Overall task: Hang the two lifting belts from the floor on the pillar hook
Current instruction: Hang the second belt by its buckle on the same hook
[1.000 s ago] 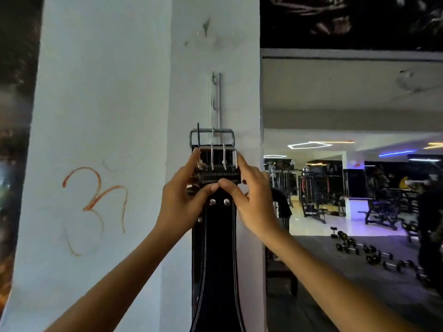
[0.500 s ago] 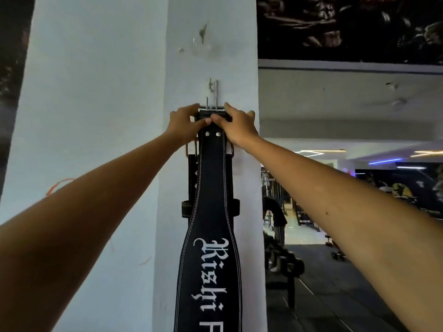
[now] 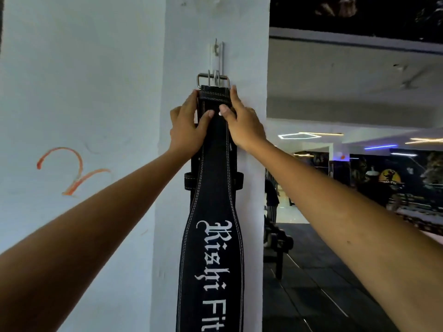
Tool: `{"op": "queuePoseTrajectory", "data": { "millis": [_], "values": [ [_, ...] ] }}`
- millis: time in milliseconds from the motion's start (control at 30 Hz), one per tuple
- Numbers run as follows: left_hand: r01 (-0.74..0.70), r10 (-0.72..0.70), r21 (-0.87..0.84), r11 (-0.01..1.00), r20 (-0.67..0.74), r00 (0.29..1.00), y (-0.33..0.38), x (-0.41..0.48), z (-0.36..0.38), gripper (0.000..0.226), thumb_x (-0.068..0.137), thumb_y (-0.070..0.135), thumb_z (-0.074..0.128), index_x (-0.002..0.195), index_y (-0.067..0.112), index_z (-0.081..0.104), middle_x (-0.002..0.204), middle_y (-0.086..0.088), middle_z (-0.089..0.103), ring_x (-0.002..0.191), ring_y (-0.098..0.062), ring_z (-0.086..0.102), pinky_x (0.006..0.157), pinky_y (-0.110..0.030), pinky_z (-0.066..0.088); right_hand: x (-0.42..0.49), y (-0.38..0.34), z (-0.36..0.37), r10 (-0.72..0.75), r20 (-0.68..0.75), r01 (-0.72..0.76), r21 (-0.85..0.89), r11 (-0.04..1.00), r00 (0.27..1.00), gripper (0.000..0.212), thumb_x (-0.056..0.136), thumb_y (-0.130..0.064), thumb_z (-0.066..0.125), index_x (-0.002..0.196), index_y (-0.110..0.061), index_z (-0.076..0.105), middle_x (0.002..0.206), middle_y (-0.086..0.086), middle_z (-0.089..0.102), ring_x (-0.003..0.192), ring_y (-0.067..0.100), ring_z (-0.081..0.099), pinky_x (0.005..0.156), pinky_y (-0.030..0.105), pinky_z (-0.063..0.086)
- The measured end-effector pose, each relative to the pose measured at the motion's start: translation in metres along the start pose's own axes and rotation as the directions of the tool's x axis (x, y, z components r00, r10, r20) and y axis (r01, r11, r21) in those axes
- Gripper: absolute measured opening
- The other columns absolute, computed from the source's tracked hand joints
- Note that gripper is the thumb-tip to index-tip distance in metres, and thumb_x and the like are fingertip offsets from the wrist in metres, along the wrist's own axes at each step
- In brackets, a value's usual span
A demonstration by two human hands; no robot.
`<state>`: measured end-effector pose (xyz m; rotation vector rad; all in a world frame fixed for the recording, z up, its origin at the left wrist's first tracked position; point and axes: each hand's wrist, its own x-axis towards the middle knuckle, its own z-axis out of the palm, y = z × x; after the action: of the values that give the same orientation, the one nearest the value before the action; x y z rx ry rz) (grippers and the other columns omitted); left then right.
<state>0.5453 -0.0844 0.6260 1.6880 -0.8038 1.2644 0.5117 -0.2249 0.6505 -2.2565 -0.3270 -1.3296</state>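
A black lifting belt (image 3: 211,248) with white lettering hangs down the white pillar (image 3: 215,25). Its steel buckle (image 3: 212,79) sits over the lower end of the metal pillar hook (image 3: 217,52). Behind it a second black belt (image 3: 189,180) shows only as dark edges and a loop on either side. My left hand (image 3: 187,127) grips the front belt's left edge just under the buckle. My right hand (image 3: 242,123) grips the right edge, thumb pressed on the strap's face.
An orange scrawl (image 3: 72,168) marks the pillar's left face. To the right the gym floor opens out, with a dark bench or rack (image 3: 278,245) close to the pillar and a person standing (image 3: 272,200) farther back under ceiling lights.
The buckle, held up at the hook's top half a second ago, now sits lower on the hook. Both hands have slid down from the buckle onto the strap below it.
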Motion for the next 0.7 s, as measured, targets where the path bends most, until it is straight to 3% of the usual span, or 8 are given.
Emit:
{"op": "queuePoseTrajectory", "data": {
  "millis": [67,133,333,500,700],
  "values": [
    [-0.016,0.012,0.126,0.992,0.032,0.999,-0.001,-0.027,0.001,0.065,0.095,0.049,0.04,0.152,0.024,0.017,0.157,0.0,0.029,0.141,-0.029,0.022,0.105,-0.056,0.034,-0.021,0.007,0.005,-0.04,0.024,0.04,-0.039,0.998,0.999,0.06,0.103,-0.045,0.031,0.156,-0.029,0.006,0.16,0.004,0.031,0.149,0.026,0.021,0.115,0.053,0.031],
    [-0.05,0.038,0.209,0.977,0.057,0.998,-0.003,-0.059,0.002,0.064,0.099,0.044,0.037,0.153,0.021,0.012,0.162,0.001,0.014,0.147,-0.025,0.011,0.107,-0.054,0.03,-0.048,0.013,0.014,-0.114,0.01,0.114,-0.102,0.988,0.993,0.06,0.104,-0.038,0.033,0.156,-0.022,0.008,0.166,0.0,0.012,0.153,0.022,0.004,0.119,0.048,0.024],
    [-0.089,0.047,0.262,0.961,0.161,0.986,-0.014,-0.125,0.001,0.056,0.102,0.04,0.029,0.153,0.028,0.01,0.161,0.01,0.005,0.146,-0.004,-0.006,0.115,-0.057,0.014,-0.117,0.019,0.041,-0.184,-0.06,0.162,-0.269,0.949,0.981,0.055,0.105,-0.031,0.033,0.155,-0.018,0.017,0.165,0.005,0.01,0.153,0.023,0.005,0.122,0.048,0.014],
    [-0.114,0.085,0.215,0.97,0.143,0.986,-0.014,-0.13,-0.008,0.052,0.101,0.038,0.032,0.151,0.026,0.023,0.161,0.005,0.014,0.147,-0.008,0.002,0.117,-0.055,0.011,-0.129,0.015,0.038,-0.176,-0.078,0.148,-0.277,0.949,0.981,0.052,0.104,-0.029,0.036,0.154,-0.017,0.024,0.165,0.005,0.015,0.153,0.023,0.006,0.122,0.047,0.011],
    [-0.123,0.099,0.181,0.976,0.14,0.985,0.003,-0.144,-0.038,0.045,0.1,0.035,0.031,0.136,0.016,0.049,0.152,-0.004,0.04,0.143,-0.02,0.03,0.118,-0.051,0.012,-0.169,0.005,0.021,-0.105,-0.046,0.092,-0.232,0.968,0.993,0.05,0.104,-0.027,0.037,0.151,-0.01,0.029,0.162,0.011,0.022,0.152,0.025,0.012,0.124,0.047,0.012]
  ]
}}
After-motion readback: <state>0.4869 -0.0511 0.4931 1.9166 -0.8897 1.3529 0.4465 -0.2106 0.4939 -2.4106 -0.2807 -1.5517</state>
